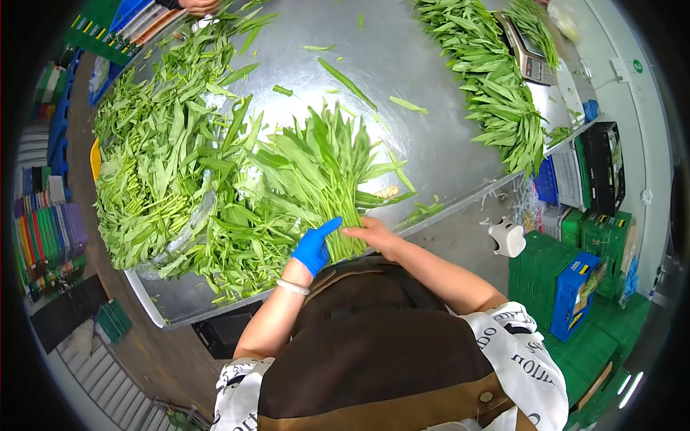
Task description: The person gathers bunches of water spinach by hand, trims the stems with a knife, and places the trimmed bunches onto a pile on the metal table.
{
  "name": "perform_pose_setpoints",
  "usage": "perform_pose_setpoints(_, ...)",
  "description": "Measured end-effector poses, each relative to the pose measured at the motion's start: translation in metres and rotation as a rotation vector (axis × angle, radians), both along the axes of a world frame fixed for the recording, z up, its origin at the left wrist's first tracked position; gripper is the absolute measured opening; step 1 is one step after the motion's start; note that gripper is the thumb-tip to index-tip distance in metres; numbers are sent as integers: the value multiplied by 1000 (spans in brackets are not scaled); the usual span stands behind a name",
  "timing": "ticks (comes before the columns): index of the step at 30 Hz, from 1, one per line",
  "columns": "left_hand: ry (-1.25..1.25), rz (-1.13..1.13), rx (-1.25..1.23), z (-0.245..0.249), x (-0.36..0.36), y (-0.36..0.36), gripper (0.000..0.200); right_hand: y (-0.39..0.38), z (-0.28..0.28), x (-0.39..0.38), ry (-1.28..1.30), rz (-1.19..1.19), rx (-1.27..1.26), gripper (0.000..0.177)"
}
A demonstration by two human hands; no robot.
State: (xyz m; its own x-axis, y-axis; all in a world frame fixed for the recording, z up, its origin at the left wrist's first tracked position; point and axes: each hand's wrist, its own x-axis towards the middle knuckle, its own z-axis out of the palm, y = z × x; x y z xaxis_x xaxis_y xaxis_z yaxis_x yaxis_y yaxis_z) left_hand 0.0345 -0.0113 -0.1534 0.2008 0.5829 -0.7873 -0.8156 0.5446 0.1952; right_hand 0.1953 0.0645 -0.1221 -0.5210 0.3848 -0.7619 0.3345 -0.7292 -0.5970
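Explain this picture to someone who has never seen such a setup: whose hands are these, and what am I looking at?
There is no machine here. One camera, worn on a person's head, looks down past their dark apron. The left hand, in a blue glove, and the bare right hand grip the stems of a bunch of long green leafy stems. On the shiny metal table, a large loose heap of similar greens lies to the left; a row of neater greens runs along the right, beside what looks like a grey scale. At the top left, another person's hand shows.
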Motion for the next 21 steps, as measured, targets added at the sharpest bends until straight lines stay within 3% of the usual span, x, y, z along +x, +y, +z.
perform_pose_setpoints(2,-40,15,24,-3,-1,-5,38,4,-2,8,-96,35,132,36)
perform_pose_setpoints(6,-50,44,16,6,-6,-1,32,9,11,6,55,-325,-129,31)
perform_pose_setpoints(7,-21,28,11,4,-4,-1,31,10,16,2,44,-329,-150,29)
perform_pose_setpoints(10,90,-20,0,6,2,4,28,7,24,-10,-53,-94,107,25)
perform_pose_setpoints(14,186,21,22,23,3,10,29,13,11,-5,94,-151,100,20)
perform_pose_setpoints(18,324,57,117,30,-14,2,33,39,56,20,241,-322,225,22)
perform_pose_setpoints(21,299,80,122,38,-26,-2,26,63,99,43,729,-436,125,24)
